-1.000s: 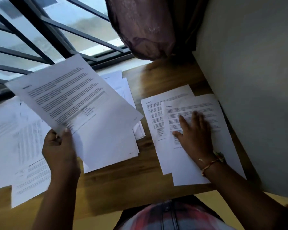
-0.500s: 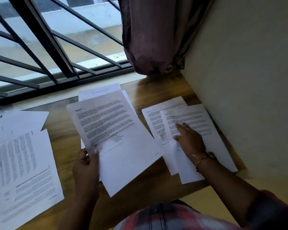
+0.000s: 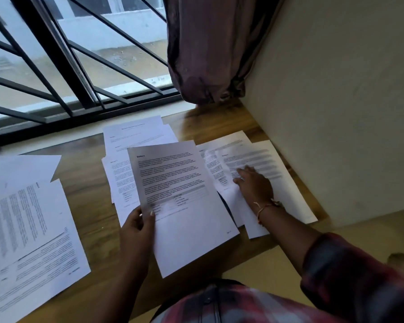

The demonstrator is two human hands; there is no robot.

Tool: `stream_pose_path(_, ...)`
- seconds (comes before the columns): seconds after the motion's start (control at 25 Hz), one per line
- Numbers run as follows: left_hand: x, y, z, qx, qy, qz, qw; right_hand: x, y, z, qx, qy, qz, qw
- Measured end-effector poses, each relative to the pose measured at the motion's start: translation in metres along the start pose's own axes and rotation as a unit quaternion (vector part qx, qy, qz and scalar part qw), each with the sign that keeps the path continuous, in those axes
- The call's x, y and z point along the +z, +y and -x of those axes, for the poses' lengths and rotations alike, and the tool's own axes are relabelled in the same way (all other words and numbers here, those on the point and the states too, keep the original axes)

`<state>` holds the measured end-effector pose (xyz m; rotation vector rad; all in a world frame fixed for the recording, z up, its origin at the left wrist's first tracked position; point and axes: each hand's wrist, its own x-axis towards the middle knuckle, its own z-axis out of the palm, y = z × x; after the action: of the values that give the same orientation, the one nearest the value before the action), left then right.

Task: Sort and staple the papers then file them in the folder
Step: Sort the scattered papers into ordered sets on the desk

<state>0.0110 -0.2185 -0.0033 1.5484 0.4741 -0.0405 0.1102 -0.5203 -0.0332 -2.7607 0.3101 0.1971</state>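
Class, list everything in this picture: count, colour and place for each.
Table: one, brown, under the papers.
Held sheet: one, white, over the middle pile.
Middle pile: several sheets, white, table centre.
Right pile: several sheets, white, beside the wall.
Left papers: several, white, table's left.
Window bars: several, black, far side.
Curtain: one, mauve, far corner.
Wall: one, cream, right.
Shirt: one, red check, bottom.
Bracelet: one, orange, right wrist.
Left hand: one, grips the held sheet.
Right hand: one, flat on the right pile.

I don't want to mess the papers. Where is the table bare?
A bare wood strip runs between the left papers and the middle pile; another patch lies under the curtain. It is crowded by the wall.
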Motion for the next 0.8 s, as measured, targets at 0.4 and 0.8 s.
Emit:
stream_pose_path(0.4, -0.004, -0.01, 0.044, 0.005, 0.058, 0.036, 0.998, 0.019, 0.007, 0.006, -0.066, 0.06, 0.038, 0.995)
stream_pose_path(0.8, 0.003, -0.02, 0.064, 0.023, 0.025, -0.022, 0.999, 0.041, 0.003, 0.004, -0.059, 0.032, 0.127, 0.99)
